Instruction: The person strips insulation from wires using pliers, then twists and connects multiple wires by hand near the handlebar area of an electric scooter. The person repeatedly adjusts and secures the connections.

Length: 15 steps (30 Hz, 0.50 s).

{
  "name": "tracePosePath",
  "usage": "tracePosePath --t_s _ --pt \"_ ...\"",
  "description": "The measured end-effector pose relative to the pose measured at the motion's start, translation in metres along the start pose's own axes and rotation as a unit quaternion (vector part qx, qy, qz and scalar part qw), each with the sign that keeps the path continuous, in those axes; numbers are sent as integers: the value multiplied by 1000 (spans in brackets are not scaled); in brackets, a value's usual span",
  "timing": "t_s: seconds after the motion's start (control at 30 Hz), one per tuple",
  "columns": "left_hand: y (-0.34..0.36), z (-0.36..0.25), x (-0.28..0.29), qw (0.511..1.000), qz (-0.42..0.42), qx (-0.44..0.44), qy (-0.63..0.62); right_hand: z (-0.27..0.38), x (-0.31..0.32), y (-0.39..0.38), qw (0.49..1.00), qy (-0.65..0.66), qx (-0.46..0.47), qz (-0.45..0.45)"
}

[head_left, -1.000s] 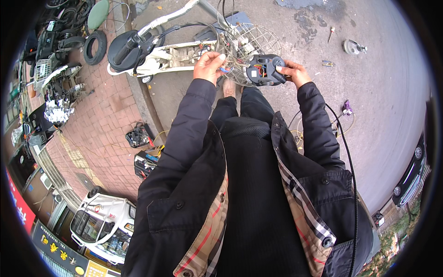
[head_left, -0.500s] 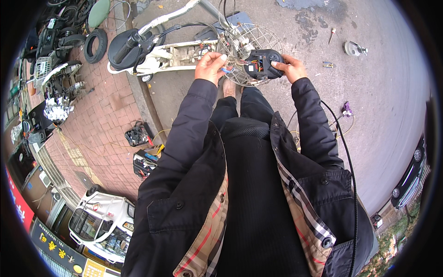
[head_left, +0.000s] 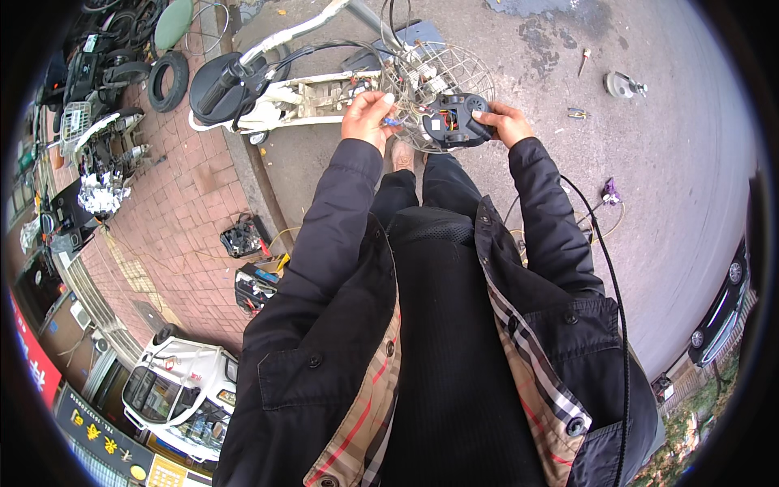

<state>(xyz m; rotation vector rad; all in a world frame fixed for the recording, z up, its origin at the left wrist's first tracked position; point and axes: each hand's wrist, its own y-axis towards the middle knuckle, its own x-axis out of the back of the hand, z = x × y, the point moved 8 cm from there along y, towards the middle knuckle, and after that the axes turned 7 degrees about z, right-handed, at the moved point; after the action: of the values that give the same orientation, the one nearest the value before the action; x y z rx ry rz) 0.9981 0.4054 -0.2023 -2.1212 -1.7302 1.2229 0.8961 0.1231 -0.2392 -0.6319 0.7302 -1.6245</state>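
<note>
My left hand (head_left: 368, 118) pinches a small blue wire connector (head_left: 390, 122) among thin wires in front of a stripped white scooter frame (head_left: 284, 104). My right hand (head_left: 503, 122) grips a black plastic housing (head_left: 455, 121) by its right side, thumb on top, with coloured wires showing in its opening. The housing is held over a wire basket (head_left: 475, 71), and cables run from the scooter's handlebar area toward it. My feet stand just below both hands.
Loose tyres (head_left: 166, 81) and dismantled scooters (head_left: 101, 138) line the brick pavement at left, with tool boxes (head_left: 243, 238) and a white vehicle (head_left: 178, 390) lower down. Pliers (head_left: 577, 114), a screwdriver (head_left: 583, 63) and a metal part (head_left: 619, 83) lie on the asphalt at right.
Over the last second my right hand has shifted slightly left with the black housing, toward my left hand, tilting it a little. My left hand stays at about the same spot.
</note>
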Motion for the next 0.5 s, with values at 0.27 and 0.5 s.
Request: tracePosePath --t_s 0.27,0.5 --pt "-3 4 -3 999 8 -15 44 18 -9 -12 958 -251 108 -90" --pt "-9 6 -9 999 16 3 52 40 -10 -31 916 -319 177 -169"
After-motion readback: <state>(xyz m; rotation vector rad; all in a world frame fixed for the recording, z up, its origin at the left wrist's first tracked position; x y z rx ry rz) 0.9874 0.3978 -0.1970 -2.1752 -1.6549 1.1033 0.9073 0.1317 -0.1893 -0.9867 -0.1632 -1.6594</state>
